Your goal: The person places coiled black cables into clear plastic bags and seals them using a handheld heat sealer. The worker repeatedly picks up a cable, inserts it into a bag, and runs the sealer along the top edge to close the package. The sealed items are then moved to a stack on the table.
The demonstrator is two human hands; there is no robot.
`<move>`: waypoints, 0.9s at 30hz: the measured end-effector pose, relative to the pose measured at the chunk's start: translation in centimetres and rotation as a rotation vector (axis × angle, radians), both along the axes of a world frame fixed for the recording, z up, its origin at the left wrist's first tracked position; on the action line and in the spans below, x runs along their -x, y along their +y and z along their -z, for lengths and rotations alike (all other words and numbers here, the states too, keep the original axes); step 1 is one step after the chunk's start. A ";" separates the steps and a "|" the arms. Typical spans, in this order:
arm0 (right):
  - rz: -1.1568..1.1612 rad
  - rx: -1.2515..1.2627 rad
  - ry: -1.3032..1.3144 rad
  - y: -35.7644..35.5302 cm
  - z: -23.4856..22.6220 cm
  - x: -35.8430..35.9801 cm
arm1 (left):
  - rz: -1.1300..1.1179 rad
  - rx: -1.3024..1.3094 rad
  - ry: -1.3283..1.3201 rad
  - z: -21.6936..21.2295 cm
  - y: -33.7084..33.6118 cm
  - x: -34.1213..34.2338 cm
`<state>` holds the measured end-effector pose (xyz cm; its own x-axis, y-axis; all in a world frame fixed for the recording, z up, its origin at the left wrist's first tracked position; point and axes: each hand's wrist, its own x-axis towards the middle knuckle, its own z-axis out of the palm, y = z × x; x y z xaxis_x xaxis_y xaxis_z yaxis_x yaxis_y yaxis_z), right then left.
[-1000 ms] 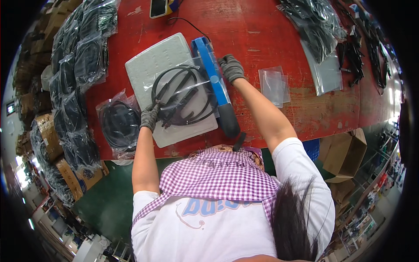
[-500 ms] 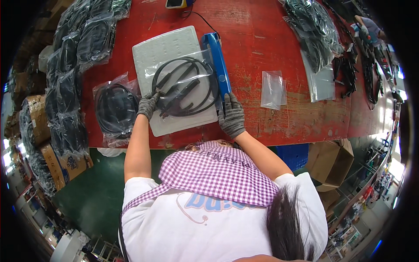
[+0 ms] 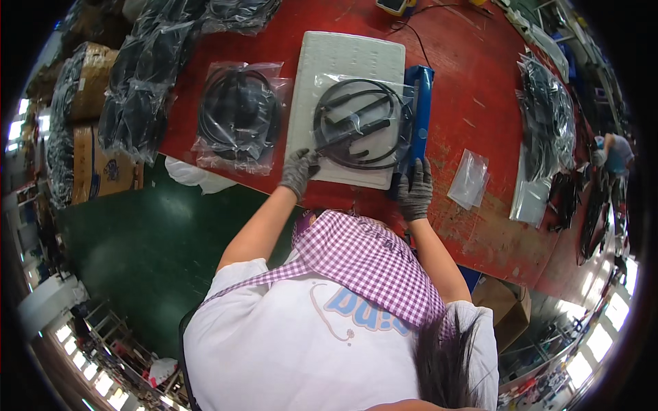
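A clear plastic bag [image 3: 334, 88] with a coiled black cable [image 3: 370, 130] inside lies on a white foam board [image 3: 349, 51]. Its right side reaches the long blue bar of an impulse sealer [image 3: 421, 109], which stands along the board's right edge. My left hand [image 3: 299, 172], in a grey striped glove, is closed at the bag's lower left corner. My right hand [image 3: 416, 193], gloved the same way, has its fingers closed over the near end of the sealer's bar. Its thumb is partly hidden.
Left of the board lies another bagged cable [image 3: 238, 120]. Piles of bagged cables [image 3: 140, 103] line the far left. Flat clear bags [image 3: 469, 179] lie to the right, with more bagged cables [image 3: 548, 113] and loose black cables [image 3: 563, 198] beyond. The red table's near edge runs by my forearms.
The view has turned, so the table and everything on it sit further right and rotated. Both hands keep about the same places on the bag and the sealer.
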<state>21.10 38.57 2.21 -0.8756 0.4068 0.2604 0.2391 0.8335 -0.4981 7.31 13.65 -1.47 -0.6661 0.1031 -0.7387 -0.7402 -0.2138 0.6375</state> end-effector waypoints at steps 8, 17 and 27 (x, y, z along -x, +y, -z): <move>0.014 0.034 -0.022 0.2 -0.6 -0.1 | -0.232 -0.420 -0.374 -1.9 5.5 -5.3; 0.025 0.034 0.013 0.4 0.0 -0.3 | -0.309 -0.296 -0.627 -2.2 11.4 -3.8; 0.043 0.690 -0.085 2.7 -4.0 -0.3 | -0.306 -0.187 -0.562 -0.2 12.3 -3.3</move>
